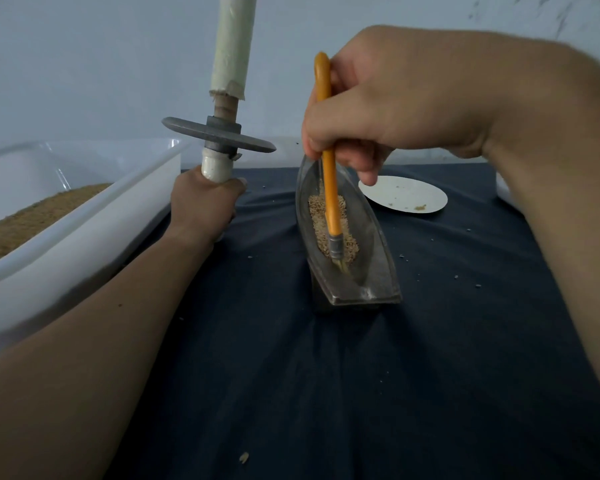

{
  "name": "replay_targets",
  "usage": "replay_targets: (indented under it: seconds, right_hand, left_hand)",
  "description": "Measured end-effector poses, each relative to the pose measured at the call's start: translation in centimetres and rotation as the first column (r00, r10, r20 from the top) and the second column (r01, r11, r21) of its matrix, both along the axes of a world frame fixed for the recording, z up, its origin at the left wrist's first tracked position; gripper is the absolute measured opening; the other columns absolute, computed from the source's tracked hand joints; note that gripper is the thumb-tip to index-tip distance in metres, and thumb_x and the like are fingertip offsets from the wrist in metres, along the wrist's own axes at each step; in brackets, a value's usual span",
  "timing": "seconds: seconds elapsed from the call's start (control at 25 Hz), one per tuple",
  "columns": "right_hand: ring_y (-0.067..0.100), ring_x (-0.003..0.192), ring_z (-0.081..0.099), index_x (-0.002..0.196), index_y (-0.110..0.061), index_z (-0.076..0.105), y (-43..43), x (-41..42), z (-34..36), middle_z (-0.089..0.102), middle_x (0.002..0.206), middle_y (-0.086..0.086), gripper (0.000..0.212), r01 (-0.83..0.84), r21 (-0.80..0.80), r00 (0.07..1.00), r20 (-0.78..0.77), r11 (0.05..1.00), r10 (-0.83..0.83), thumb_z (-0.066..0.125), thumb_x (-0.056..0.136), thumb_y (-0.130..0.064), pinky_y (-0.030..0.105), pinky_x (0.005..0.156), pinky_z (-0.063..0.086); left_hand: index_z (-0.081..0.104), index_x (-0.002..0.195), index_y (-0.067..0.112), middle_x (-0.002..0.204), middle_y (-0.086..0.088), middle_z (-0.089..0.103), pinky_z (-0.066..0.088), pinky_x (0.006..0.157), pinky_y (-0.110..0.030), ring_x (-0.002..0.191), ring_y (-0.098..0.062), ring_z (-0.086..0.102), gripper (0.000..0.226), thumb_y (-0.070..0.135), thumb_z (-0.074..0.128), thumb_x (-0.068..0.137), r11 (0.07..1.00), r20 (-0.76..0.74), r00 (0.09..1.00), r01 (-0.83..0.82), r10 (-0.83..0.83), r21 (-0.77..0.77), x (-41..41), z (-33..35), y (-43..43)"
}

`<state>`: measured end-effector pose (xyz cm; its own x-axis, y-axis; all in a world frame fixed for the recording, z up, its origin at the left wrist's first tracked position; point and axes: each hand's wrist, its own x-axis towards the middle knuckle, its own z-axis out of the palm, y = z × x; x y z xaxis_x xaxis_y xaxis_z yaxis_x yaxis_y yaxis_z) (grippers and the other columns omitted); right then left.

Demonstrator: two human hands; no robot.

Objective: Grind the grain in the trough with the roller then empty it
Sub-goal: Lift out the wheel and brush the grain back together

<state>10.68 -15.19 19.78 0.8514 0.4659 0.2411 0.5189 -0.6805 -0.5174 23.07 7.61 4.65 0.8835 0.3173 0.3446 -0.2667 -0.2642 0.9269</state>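
This is a makeshift station for grinding by hand, in a home or a small workshop; which of the two cannot be told. A table (465,341) draped in a creased dark blue cloth (274,375) stands against a bare, scuffed pale wall (84,64), with a white plastic tub (84,244) of brown meal at its left edge. Simple hand tools are near its middle: a metal trough (374,251) of grain (317,216), a disc roller (219,135) and an orange brush (329,174).

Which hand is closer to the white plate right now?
Right. The right hand, holding the brush over the trough, is next to the plate; the left hand grips the roller on the trough's other side.
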Motion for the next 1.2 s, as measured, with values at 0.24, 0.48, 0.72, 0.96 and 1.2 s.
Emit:
replay_targets:
  seconds: [0.24, 0.48, 0.72, 0.96, 1.2]
  right_hand:
    - [0.016, 0.051, 0.060, 0.076, -0.009, 0.069, -0.8, 1.4, -0.5, 0.059, 0.052, 0.001, 0.018, 0.123, 0.064, 0.991, 0.038, 0.990, -0.125, 0.065, 0.088, -0.022, 0.032, 0.060, 0.059]
    - [0.012, 0.045, 0.048, 0.069, -0.012, 0.070, -1.1, 1.8, -0.2, 0.050, 0.048, -0.001, 0.021, 0.108, 0.149, 0.994, -0.044, 0.983, -0.102, 0.060, 0.085, -0.022, 0.025, 0.046, 0.048]
    - [0.013, 0.046, 0.050, 0.075, -0.009, 0.071, -1.0, 2.8, -1.2, 0.051, 0.048, -0.001, 0.024, 0.185, 0.167, 0.983, -0.029, 0.968, -0.183, 0.056, 0.088, -0.023, 0.028, 0.051, 0.050]
    - [0.013, 0.045, 0.050, 0.070, -0.012, 0.071, -0.7, 2.5, -1.2, 0.052, 0.048, -0.001, 0.025, 0.097, 0.134, 0.995, -0.025, 0.986, -0.095, 0.057, 0.087, -0.025, 0.026, 0.049, 0.050]
    - [0.014, 0.049, 0.059, 0.082, -0.011, 0.069, -1.7, 4.7, -2.3, 0.059, 0.052, -0.005, 0.027, 0.244, 0.363, 0.917, 0.215, 0.899, -0.335, 0.052, 0.089, -0.029, 0.028, 0.056, 0.053]
  left_hand:
    - [0.062, 0.077, 0.014, 0.054, -0.003, 0.057, 0.045, 0.046, -0.030, 0.046, -0.015, 0.052, 0.026, 0.035, 0.075, 0.068, 1.000, 0.001, 1.000, 0.002, -0.002, -0.007, 0.2, -0.1, 0.0]
    - [0.062, 0.078, 0.014, 0.057, -0.002, 0.057, 0.047, 0.047, -0.028, 0.047, -0.012, 0.052, 0.023, 0.032, 0.075, 0.070, 1.000, 0.009, 1.000, 0.005, -0.005, -0.011, 0.1, 0.0, -0.1]
    - [0.062, 0.078, 0.016, 0.057, -0.001, 0.057, 0.046, 0.047, -0.027, 0.047, -0.011, 0.053, 0.024, 0.033, 0.076, 0.070, 1.000, 0.013, 1.000, 0.017, -0.017, -0.002, 0.3, -0.1, 0.0]
    - [0.061, 0.077, 0.017, 0.056, -0.002, 0.056, 0.045, 0.047, -0.029, 0.047, -0.014, 0.052, 0.025, 0.035, 0.076, 0.067, 1.000, 0.004, 1.000, 0.016, -0.016, -0.013, 0.5, -0.1, 0.1]
    - [0.061, 0.078, 0.017, 0.059, -0.005, 0.056, 0.045, 0.047, -0.031, 0.048, -0.015, 0.051, 0.022, 0.032, 0.075, 0.069, 1.000, 0.002, 1.000, 0.021, -0.020, -0.013, 0.0, 0.0, -0.2]
